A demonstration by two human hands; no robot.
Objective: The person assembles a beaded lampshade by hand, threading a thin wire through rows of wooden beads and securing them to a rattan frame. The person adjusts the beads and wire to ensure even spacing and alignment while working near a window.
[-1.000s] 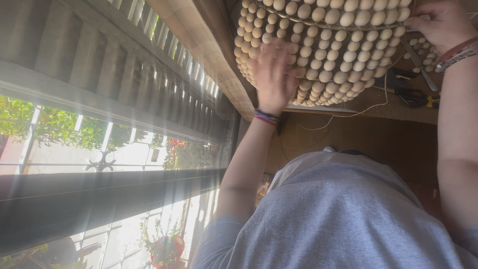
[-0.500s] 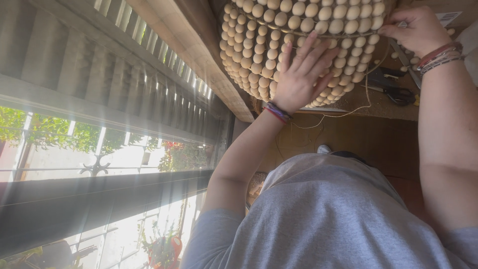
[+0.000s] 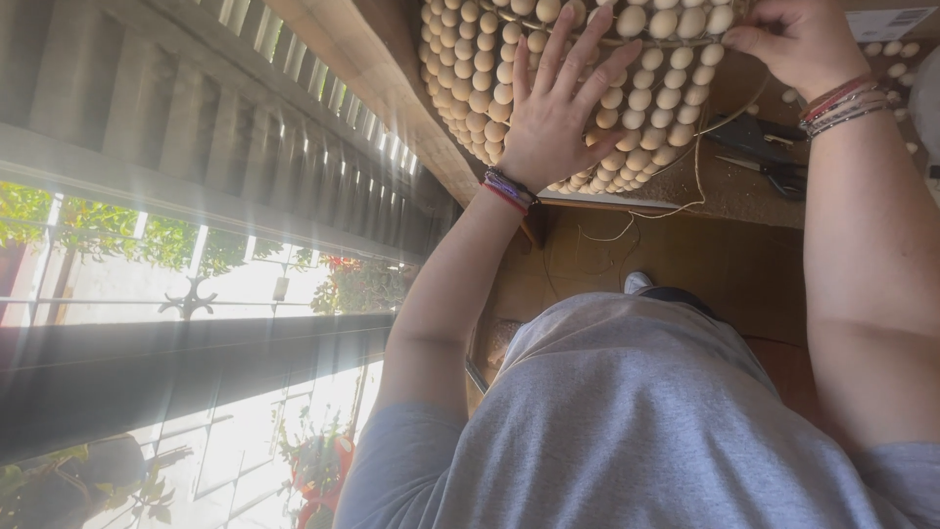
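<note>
Pressing flat, fingers spread, left hand (image 3: 553,113) on beaded shade (image 3: 470,88); right hand (image 3: 798,39) pinching its rim.

Black-handled scissors (image 3: 774,162) lie on the brown wooden tabletop (image 3: 729,191) at 2 o'clock. Loose pale round wooden beads (image 3: 896,59) are scattered at the upper right edge. A slatted window shutter (image 3: 147,108) fills 10 o'clock. A red flowerpot with a green plant (image 3: 323,465) stands at 7 o'clock.
</note>
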